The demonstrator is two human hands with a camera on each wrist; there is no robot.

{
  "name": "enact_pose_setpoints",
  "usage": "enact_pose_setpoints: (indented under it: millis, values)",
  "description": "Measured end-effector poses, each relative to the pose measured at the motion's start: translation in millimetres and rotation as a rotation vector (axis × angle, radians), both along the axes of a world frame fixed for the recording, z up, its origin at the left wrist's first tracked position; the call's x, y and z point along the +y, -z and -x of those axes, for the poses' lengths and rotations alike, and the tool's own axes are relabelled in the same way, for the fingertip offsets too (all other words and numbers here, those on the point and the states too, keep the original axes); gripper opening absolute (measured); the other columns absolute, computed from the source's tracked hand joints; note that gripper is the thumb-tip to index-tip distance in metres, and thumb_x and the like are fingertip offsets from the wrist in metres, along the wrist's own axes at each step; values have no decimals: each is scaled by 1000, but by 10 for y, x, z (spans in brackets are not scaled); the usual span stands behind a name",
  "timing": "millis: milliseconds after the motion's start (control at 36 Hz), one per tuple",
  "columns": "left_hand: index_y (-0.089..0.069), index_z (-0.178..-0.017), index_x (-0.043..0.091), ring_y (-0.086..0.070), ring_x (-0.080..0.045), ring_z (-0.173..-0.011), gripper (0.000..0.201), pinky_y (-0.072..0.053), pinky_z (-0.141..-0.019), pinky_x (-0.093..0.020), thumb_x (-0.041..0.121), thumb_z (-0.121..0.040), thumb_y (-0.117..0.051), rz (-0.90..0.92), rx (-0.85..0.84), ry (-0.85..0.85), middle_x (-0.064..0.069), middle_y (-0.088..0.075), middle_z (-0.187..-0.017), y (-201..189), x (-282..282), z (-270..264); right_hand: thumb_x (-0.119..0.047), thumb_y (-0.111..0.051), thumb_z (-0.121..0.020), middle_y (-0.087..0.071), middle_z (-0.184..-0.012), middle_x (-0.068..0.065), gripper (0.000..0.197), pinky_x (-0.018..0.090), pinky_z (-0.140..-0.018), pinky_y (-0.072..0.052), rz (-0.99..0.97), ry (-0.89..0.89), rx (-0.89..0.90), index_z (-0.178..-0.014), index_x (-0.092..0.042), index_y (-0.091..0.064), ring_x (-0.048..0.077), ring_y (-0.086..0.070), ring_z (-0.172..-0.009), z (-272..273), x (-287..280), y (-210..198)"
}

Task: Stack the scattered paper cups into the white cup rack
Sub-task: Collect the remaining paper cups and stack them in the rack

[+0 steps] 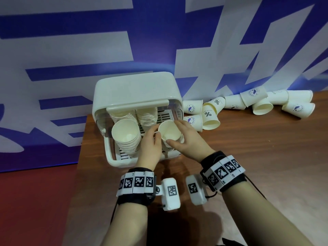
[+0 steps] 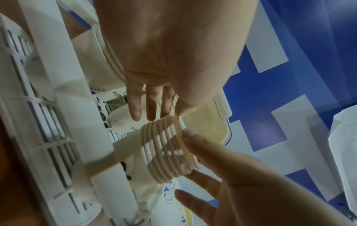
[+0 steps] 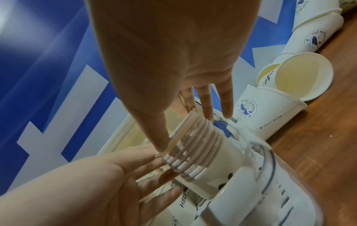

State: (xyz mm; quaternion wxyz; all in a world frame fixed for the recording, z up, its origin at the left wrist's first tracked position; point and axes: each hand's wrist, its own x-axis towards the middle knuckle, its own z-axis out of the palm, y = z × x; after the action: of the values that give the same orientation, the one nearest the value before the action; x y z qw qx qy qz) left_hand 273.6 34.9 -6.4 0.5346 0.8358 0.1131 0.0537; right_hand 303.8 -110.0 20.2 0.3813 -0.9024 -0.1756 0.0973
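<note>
Our left hand (image 1: pixel 150 144) and right hand (image 1: pixel 186 139), fingers spread straight, touch the rim of the cup stack (image 1: pixel 169 133) between them in the white cup rack (image 1: pixel 134 89). Beyond our right hand lie scattered cups (image 1: pixel 248 103).

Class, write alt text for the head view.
Both hands, left hand and right hand, touch the top cup of a stack in a white cup rack on a wooden table; loose cups lie to the right.
</note>
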Motion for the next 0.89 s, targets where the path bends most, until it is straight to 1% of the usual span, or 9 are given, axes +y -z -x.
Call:
enact_pose_setpoints:
  millis: [111,250,306,361,472,556,667,778,889]
  values:
    - [-54,-129,14,-49,-10,-111,33,-35,-96,-23,10,-100,-39,-13,6,-7,-2,-57,-126,-12,-7,6,-63,-48,-69,-45,-137,5,88,37,-105,-37,-6,-2,1,-139,-10,-42,18,-41,-126,4,28,31]
    - [-53,-130,11,-51,-18,-118,33,-37,-100,-28,13,-100,-39,-49,39,-34,-5,-57,-129,-27,-5,-9,-64,-46,-69,-44,-138,8,90,39,-109,-34,-22,-17,25,-140,-8,-40,19,-39,-128,0,26,52]
    - [-51,-131,10,-51,-21,-120,34,-38,-104,-35,15,-100,-39,-65,49,-42,-7,-56,-130,-38,-12,-16,-61,-50,-72,-44,-138,8,86,38,-110,-32,-39,-24,28,-139,-8,-41,19,-38,-128,5,5,40]
    - [-48,-135,10,-49,-22,-123,36,-38,-107,-41,17,-100,-39,-88,42,-43,-9,-53,-134,-68,-35,-8,-48,-62,-80,-43,-139,8,75,32,-112,-28,-64,-7,16,-139,-8,-40,18,-37,-130,13,-47,33]
    - [-42,-140,11,-42,-22,-130,40,-31,-110,-34,19,-101,-40,-186,8,-50,-8,-45,-142,-191,-116,38,-27,-66,-88,-42,-140,11,62,16,-103,-22,-76,54,-6,-139,-4,-40,20,-37,-132,42,-231,21]
    - [-45,-137,11,-40,-22,-129,39,-28,-109,-31,18,-99,-44,-250,-58,-58,-7,-45,-140,-289,-195,70,-25,-63,-89,-42,-140,10,56,12,-99,-20,-49,88,-7,-137,-4,-42,19,-36,-132,76,-394,27]
    - [-48,-133,9,-38,-18,-129,37,-20,-101,-15,16,-97,-48,-290,-140,-68,-6,-45,-138,-367,-331,105,-24,-62,-91,-41,-141,9,52,11,-99,-19,-22,117,-4,-136,-5,-44,17,-35,-132,104,-631,63]
    - [-51,-130,9,-35,-16,-130,34,-21,-108,-19,12,-95,-49,-289,-239,-76,-6,-46,-136,-433,-480,109,-24,-61,-91,-43,-138,8,49,16,-100,-25,-22,146,-1,-134,-6,-46,18,-39,-129,110,-845,74]
    - [-53,-127,11,-35,-12,-128,33,-22,-109,-21,10,-94,-50,-280,-296,-103,-2,-46,-133,-484,-638,98,-21,-62,-90,-44,-136,7,45,11,-92,-25,-47,172,-25,-131,-7,-49,17,-42,-125,91,-1048,68]
